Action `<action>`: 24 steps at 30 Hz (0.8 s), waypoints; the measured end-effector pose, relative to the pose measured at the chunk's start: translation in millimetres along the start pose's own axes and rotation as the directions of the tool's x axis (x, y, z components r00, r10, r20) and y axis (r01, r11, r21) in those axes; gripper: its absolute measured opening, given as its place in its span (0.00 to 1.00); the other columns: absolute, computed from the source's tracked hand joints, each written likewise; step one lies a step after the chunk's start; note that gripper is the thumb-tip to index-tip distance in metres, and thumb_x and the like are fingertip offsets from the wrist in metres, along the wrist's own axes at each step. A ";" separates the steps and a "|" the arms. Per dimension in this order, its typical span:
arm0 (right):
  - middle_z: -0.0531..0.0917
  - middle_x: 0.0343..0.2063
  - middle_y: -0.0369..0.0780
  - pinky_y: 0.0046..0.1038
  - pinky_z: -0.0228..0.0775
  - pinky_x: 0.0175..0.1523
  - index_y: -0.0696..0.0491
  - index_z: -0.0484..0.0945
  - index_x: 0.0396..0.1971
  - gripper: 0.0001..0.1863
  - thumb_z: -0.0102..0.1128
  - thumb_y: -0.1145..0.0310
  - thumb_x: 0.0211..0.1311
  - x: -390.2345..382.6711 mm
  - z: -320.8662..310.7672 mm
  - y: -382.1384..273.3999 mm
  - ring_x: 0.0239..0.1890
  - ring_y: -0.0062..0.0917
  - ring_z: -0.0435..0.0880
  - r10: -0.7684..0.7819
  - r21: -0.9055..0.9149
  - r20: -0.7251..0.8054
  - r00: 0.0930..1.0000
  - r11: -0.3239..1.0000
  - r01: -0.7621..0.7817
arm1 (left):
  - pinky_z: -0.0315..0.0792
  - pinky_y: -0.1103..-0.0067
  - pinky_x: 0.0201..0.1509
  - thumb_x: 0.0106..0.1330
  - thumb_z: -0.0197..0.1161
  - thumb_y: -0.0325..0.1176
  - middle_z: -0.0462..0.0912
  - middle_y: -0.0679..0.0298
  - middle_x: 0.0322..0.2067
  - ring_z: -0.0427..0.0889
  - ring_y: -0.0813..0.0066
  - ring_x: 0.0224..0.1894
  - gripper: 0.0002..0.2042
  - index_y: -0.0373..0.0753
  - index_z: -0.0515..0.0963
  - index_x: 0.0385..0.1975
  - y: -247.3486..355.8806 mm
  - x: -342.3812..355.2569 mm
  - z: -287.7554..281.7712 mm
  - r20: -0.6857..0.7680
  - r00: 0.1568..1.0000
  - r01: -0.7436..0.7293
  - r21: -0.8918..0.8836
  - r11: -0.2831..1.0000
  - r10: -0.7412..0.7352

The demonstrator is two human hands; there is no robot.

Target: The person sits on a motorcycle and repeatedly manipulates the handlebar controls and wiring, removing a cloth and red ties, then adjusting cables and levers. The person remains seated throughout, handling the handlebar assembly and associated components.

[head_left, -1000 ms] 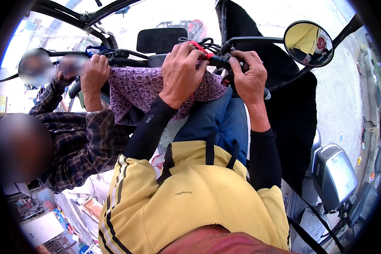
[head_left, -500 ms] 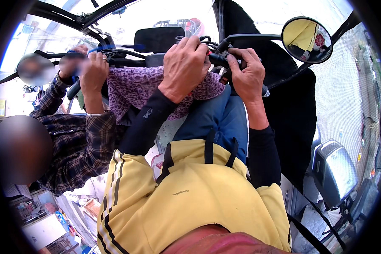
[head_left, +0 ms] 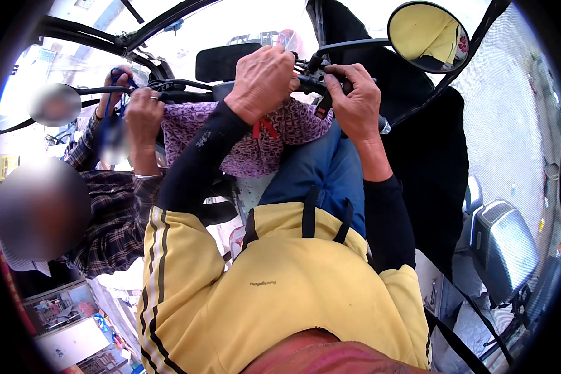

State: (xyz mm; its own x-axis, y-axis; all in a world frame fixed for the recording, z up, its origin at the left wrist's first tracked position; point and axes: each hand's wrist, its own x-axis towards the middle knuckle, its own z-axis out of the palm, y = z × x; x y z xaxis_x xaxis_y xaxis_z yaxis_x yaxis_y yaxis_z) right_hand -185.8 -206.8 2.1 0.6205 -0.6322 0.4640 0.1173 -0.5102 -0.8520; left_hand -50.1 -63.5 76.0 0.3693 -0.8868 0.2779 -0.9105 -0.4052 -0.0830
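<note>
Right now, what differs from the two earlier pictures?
The left hand has shifted upward in view; what it holds is hidden. A red strip, earlier showing at the handlebar, now hangs over the purple cloth. A blue cord now dangles at a co-worker's hand. The right hand stays at the handlebar.

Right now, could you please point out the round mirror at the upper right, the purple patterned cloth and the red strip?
Round mirror [head_left: 427, 37], head view: middle of its glass.
Purple patterned cloth [head_left: 254, 154], head view: lower middle of its hanging front.
Red strip [head_left: 269, 129], head view: the right one of its two visible ends.
</note>
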 end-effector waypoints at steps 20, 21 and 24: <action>0.86 0.35 0.42 0.30 0.76 0.37 0.57 0.90 0.41 0.08 0.70 0.71 0.65 0.3 -5.1 1.2 0.28 0.31 0.86 0.005 0.088 -0.006 1.000 0.996 -0.005 | 0.82 0.62 0.42 0.60 0.70 0.34 0.88 0.51 0.30 0.90 0.50 0.36 0.09 0.33 0.87 0.30 -4.4 20.3 -22.8 0.260 0.965 0.061 -0.088 0.994 -0.037; 0.86 0.35 0.42 0.30 0.76 0.37 0.57 0.90 0.41 0.08 0.70 0.71 0.65 0.2 -5.3 1.5 0.28 0.31 0.86 0.007 0.096 -0.005 1.000 0.995 -0.006 | 0.82 0.62 0.42 0.60 0.70 0.34 0.87 0.50 0.29 0.90 0.49 0.36 0.10 0.33 0.87 0.30 -7.6 24.7 -23.7 0.313 0.948 0.102 -0.121 0.987 -0.059; 0.86 0.35 0.42 0.30 0.77 0.37 0.57 0.90 0.41 0.08 0.69 0.71 0.65 -0.2 -6.0 0.9 0.29 0.31 0.86 0.020 0.102 0.005 1.000 0.995 -0.021 | 0.82 0.61 0.41 0.59 0.70 0.36 0.87 0.49 0.29 0.90 0.48 0.35 0.11 0.32 0.88 0.30 -7.7 29.1 -24.4 0.367 0.928 0.105 -0.110 0.988 -0.058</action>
State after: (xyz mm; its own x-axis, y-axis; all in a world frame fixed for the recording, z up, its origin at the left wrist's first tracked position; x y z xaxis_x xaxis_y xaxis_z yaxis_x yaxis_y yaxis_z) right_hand -190.4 -210.6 2.8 0.6266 -0.6396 0.4453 0.1829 -0.4348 -0.8818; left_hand -36.9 -80.8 108.1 0.4642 -0.8813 -0.0882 -0.8814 -0.4695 0.0524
